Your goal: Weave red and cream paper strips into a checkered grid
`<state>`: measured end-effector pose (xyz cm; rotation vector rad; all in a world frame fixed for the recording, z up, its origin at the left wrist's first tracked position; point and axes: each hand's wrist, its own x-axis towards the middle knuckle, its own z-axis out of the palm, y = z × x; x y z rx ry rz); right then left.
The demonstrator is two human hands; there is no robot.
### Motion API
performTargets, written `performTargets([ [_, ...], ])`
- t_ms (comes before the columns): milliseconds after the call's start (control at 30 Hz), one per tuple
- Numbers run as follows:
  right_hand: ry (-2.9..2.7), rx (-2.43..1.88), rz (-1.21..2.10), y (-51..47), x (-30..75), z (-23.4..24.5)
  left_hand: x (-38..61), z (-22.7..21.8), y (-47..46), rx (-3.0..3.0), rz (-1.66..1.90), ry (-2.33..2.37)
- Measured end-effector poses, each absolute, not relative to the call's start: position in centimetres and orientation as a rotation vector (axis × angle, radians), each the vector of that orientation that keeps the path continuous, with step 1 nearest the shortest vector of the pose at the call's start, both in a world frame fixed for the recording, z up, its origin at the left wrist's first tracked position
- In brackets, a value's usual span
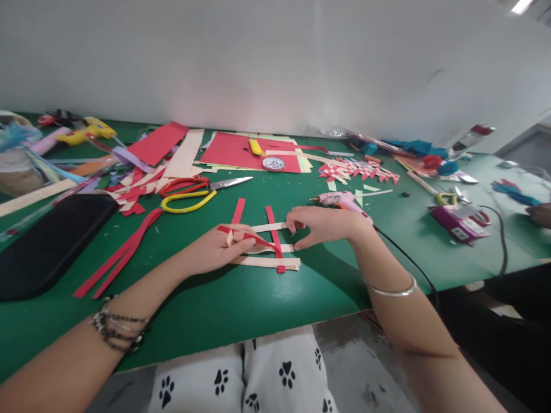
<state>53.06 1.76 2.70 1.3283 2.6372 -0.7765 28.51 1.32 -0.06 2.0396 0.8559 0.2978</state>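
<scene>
Since paper strips look light, creasable, grip ends — left fingers pinch a red strip; right fingers part, hold unclear.

Head camera: worn by the person, facing forward and down over both forearms
Mid-view: left grip and right grip, seen close from above
Tabletop: around and beyond the grips
Wall: farthest, past the grips
Lap: bottom edge, below the grips
</scene>
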Motion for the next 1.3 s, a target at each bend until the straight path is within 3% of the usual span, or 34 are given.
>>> performTargets([
  [267,2.815,1.068,-0.933,1.1,50.4,3.3,28.4,-0.1,1.6,2.160,0.334,0.722],
  [633,2.831,1.132,-0.972,0.9,50.4,3.1,28.3,-1.1,2.3,2.261,0.286,0.724],
  [1300,2.975,1.591,-0.899,-3.5,51.4,0.1,28.1,-1.5,2.0,2.121,0.415,0.834],
])
